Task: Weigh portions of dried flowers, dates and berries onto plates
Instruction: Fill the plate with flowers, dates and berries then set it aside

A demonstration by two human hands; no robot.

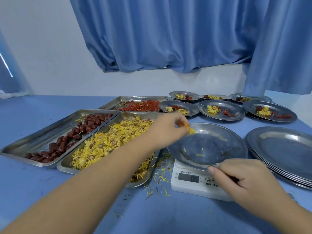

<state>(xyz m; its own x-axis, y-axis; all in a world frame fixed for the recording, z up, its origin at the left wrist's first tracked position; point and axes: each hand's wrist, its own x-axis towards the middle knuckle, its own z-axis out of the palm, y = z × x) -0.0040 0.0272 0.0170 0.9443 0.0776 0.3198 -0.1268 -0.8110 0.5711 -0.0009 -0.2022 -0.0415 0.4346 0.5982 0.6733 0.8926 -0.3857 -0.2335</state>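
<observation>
Yellow dried flower [191, 130] pinched in left hand [168, 130] fingers, just over far-left rim of steel plate [236, 141] on scale [189, 188]. Plate centre lies right of & nearer than the flower. Right hand [244, 181] grips near rim, thumb on top, prob. steadying it.

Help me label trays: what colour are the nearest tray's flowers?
Yellow dried flowers, seen best in head view.

Glossy metal plates [276, 144] and trays [42, 141]; matt blue tablecloth [33, 183]; smooth white plastic scale [190, 188].
</observation>
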